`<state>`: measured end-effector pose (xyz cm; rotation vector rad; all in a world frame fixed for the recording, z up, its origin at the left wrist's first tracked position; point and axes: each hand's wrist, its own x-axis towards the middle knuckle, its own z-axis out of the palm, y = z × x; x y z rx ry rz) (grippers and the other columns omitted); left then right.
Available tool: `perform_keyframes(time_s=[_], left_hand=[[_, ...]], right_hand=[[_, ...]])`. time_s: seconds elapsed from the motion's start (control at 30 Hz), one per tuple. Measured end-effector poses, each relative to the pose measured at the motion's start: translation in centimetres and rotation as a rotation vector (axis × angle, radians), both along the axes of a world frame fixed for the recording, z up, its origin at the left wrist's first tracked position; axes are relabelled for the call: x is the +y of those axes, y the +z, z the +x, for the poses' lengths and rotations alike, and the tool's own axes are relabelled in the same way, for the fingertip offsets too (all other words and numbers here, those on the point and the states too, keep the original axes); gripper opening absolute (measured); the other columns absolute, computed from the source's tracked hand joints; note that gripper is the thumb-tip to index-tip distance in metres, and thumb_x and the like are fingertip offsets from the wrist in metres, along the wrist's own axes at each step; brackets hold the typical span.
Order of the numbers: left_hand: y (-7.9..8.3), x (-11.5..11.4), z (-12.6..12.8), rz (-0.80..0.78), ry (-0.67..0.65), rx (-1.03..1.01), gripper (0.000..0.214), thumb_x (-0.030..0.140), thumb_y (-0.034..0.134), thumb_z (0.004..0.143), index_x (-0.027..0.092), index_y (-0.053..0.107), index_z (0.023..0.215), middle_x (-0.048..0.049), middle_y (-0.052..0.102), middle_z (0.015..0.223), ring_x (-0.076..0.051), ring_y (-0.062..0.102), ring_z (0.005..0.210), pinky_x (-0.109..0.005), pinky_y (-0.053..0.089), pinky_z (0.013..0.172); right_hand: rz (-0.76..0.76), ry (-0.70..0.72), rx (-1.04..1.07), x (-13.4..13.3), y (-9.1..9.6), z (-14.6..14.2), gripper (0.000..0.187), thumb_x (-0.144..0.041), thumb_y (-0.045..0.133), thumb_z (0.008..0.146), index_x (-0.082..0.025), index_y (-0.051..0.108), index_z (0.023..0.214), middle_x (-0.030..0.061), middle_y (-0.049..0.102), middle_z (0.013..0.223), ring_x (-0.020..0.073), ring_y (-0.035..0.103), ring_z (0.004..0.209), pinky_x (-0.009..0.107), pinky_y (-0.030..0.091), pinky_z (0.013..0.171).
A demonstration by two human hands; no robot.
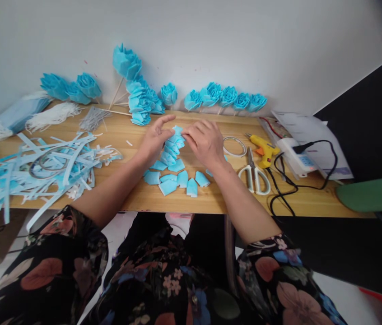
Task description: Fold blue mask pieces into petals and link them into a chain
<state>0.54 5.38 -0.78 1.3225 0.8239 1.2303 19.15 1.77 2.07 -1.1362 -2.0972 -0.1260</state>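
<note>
Between my hands lies an overlapping row of light-blue petals (pixel 170 151), cut from soft sheet material, running away from me on the table. My left hand (pixel 155 139) rests at the row's left side, with the index finger raised apart from the thumb and the thumb tip close to the far petals. My right hand (pixel 206 142) is closed in a pinch at the right edge of the far blue petal (pixel 177 129); its fingertips partly hide what they grip. Several loose petals (pixel 182 178) are spread nearer to me.
Blue flowers on sticks (pixel 228 95) line the wall. Left are cut strips (pixel 58 167), grey wires (pixel 94 118) and stacked masks (pixel 25 113). Right are a tape roll (pixel 244 149), scissors (pixel 253 174), a yellow glue gun (pixel 263 150), a power strip (pixel 297 158) with black cables, and papers (pixel 313 140).
</note>
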Motion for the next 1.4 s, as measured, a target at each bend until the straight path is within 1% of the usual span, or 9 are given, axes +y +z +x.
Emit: perform_keyframes(time_s=[0.2, 0.3, 0.43, 0.57, 0.7, 0.83, 1.0, 1.2, 1.4], left_hand=[[0.6, -0.1, 0.0, 0.011, 0.007, -0.019, 0.069, 0.058, 0.083, 0.078, 0.030, 0.058, 0.135, -0.0029, 0.065, 0.080, -0.024, 0.070, 0.079, -0.033, 0.054, 0.068], [0.6, -0.1, 0.1, 0.026, 0.019, -0.023, 0.075, 0.063, 0.082, 0.077, 0.030, 0.055, 0.138, -0.0030, 0.065, 0.080, -0.024, 0.070, 0.080, -0.032, 0.054, 0.068], [0.6, -0.3, 0.0, 0.050, 0.023, -0.009, 0.077, 0.064, 0.081, 0.077, 0.030, 0.053, 0.141, -0.0008, 0.062, 0.074, -0.024, 0.070, 0.079, -0.031, 0.053, 0.066], [1.0, -0.8, 0.0, 0.067, 0.016, 0.008, 0.078, 0.062, 0.083, 0.077, 0.029, 0.054, 0.141, 0.0012, 0.056, 0.066, -0.024, 0.068, 0.076, -0.031, 0.051, 0.065], [1.3, -1.2, 0.0, 0.079, 0.000, 0.022, 0.075, 0.061, 0.082, 0.079, 0.029, 0.055, 0.141, 0.0016, 0.054, 0.064, -0.024, 0.068, 0.076, -0.031, 0.051, 0.066], [1.2, -1.1, 0.0, 0.072, -0.019, 0.019, 0.073, 0.060, 0.084, 0.077, 0.030, 0.057, 0.139, 0.0028, 0.052, 0.062, -0.022, 0.068, 0.072, -0.030, 0.052, 0.063], [1.0, -0.6, 0.1, 0.026, -0.045, -0.012, 0.073, 0.059, 0.086, 0.074, 0.033, 0.058, 0.137, -0.0008, 0.063, 0.073, -0.026, 0.071, 0.079, -0.033, 0.054, 0.064], [1.2, -0.4, 0.0, 0.012, -0.049, -0.009, 0.075, 0.057, 0.087, 0.074, 0.031, 0.057, 0.139, -0.0032, 0.067, 0.079, -0.028, 0.073, 0.088, -0.033, 0.055, 0.067], [1.3, -0.8, 0.1, 0.028, -0.065, 0.000, 0.077, 0.055, 0.086, 0.076, 0.029, 0.054, 0.141, -0.0003, 0.061, 0.069, -0.027, 0.072, 0.083, -0.032, 0.053, 0.068]], right_hand=[[-0.061, 0.065, 0.270, 0.2, -0.4, 0.0, 0.021, -0.026, 0.053, 0.099, -0.027, 0.074, 0.099, 0.0051, 0.074, 0.113, 0.0257, 0.063, 0.113, 0.047, 0.047, 0.104], [-0.248, 0.100, 0.533, 0.5, -0.7, 0.2, 0.024, -0.040, 0.054, 0.100, -0.026, 0.072, 0.107, 0.0053, 0.074, 0.121, 0.0237, 0.065, 0.118, 0.043, 0.052, 0.103], [-0.508, 0.156, 0.785, 0.9, -1.2, 0.4, 0.045, -0.063, 0.051, 0.099, -0.029, 0.065, 0.124, 0.0049, 0.074, 0.120, 0.0198, 0.069, 0.110, 0.036, 0.058, 0.094], [-0.628, 0.172, 0.800, 0.9, -1.6, 0.3, 0.054, -0.071, 0.056, 0.094, -0.032, 0.063, 0.130, 0.0023, 0.073, 0.104, 0.0180, 0.070, 0.095, 0.035, 0.060, 0.088], [-0.631, 0.187, 0.777, 1.0, -1.9, 0.1, 0.052, -0.059, 0.067, 0.091, -0.031, 0.061, 0.134, 0.0000, 0.070, 0.089, 0.0185, 0.067, 0.087, 0.038, 0.060, 0.085], [-0.632, 0.196, 0.754, 1.3, -2.3, 0.2, 0.050, -0.046, 0.066, 0.092, -0.030, 0.058, 0.139, -0.0018, 0.067, 0.083, 0.0176, 0.064, 0.081, 0.037, 0.059, 0.083], [-0.592, 0.163, 0.743, 1.6, -2.3, 0.4, 0.050, -0.035, 0.067, 0.090, -0.029, 0.059, 0.139, -0.0026, 0.066, 0.078, 0.0172, 0.063, 0.075, 0.037, 0.060, 0.080], [-0.603, 0.196, 0.761, 1.9, -2.3, 0.5, 0.050, -0.037, 0.066, 0.091, -0.028, 0.059, 0.139, -0.0018, 0.069, 0.083, 0.0179, 0.067, 0.080, 0.038, 0.061, 0.084], [-0.667, 0.233, 0.794, 1.6, -1.8, 0.6, 0.047, -0.048, 0.062, 0.093, -0.028, 0.063, 0.136, 0.0033, 0.075, 0.106, 0.0208, 0.070, 0.100, 0.040, 0.061, 0.089]])
